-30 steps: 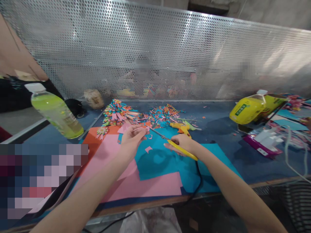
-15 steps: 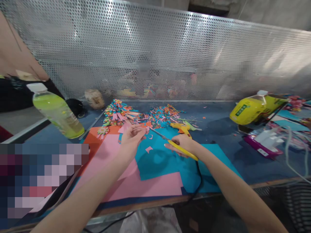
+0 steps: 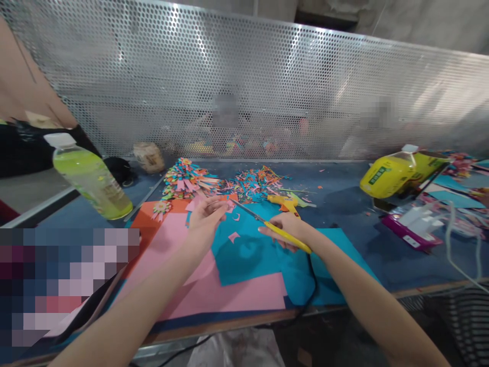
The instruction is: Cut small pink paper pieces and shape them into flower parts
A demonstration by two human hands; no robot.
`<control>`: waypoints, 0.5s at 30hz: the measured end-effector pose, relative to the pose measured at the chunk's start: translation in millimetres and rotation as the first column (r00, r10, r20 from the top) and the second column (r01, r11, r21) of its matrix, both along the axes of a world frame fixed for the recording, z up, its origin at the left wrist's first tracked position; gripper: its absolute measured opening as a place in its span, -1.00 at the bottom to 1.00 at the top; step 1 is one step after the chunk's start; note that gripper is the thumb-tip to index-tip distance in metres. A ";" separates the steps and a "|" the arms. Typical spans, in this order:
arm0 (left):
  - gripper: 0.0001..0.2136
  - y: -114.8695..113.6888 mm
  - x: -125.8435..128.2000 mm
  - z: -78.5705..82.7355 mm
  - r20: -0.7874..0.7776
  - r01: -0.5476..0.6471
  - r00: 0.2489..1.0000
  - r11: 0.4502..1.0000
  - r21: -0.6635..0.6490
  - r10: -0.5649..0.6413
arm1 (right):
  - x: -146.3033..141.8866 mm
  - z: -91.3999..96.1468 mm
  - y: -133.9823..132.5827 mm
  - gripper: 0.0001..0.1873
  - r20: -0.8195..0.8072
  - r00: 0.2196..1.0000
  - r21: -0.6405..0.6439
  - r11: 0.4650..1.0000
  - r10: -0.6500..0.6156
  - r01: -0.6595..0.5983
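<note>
My left hand (image 3: 205, 218) pinches a small pink paper piece (image 3: 228, 204) above the sheets. My right hand (image 3: 287, 228) grips yellow-handled scissors (image 3: 281, 233), whose blades point left and reach the pink piece. Under both hands lie a large teal sheet (image 3: 252, 255) and pink sheets (image 3: 229, 293), with an orange sheet (image 3: 147, 216) at the left. Small pink offcuts (image 3: 233, 236) rest on the teal sheet.
A heap of coloured paper scraps (image 3: 214, 183) lies behind the sheets, with a yellow glue gun (image 3: 284, 202) beside it. A green drink bottle (image 3: 91, 178) stands at left, a yellow bottle (image 3: 397, 173) lies at right. A perforated metal screen (image 3: 244, 86) closes the back. A black cord (image 3: 311, 275) runs off the front edge.
The hands stay almost where they were. The scissor blades have edged slightly further toward the pink piece, and the view has shifted a little.
</note>
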State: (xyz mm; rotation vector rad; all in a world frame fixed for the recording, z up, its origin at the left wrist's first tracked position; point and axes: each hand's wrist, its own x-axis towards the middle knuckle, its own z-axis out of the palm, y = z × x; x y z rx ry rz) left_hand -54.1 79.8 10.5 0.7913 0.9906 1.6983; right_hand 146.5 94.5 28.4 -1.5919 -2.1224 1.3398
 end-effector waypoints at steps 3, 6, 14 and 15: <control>-0.65 0.6 0.0 -0.5 0.018 0.016 1.000 1.000 0.008 -0.016 | -0.7 1.9 1.1 -0.56 0.026 1.000 0.046 0.999 0.018 -0.019; -0.65 0.1 0.9 1.6 0.037 0.017 0.999 1.000 0.008 -0.017 | -0.2 2.1 2.7 -0.56 0.096 0.993 0.207 0.974 0.076 -0.094; -0.63 -4.3 4.3 7.7 0.008 0.037 0.999 0.999 0.013 -0.038 | 3.9 -5.6 5.6 -0.53 0.168 0.972 0.457 0.860 0.166 -0.226; -0.64 -4.7 4.4 7.7 -0.004 0.050 0.999 0.999 0.020 -0.050 | 3.9 -5.5 5.3 -0.53 0.172 0.969 0.458 0.857 0.176 -0.236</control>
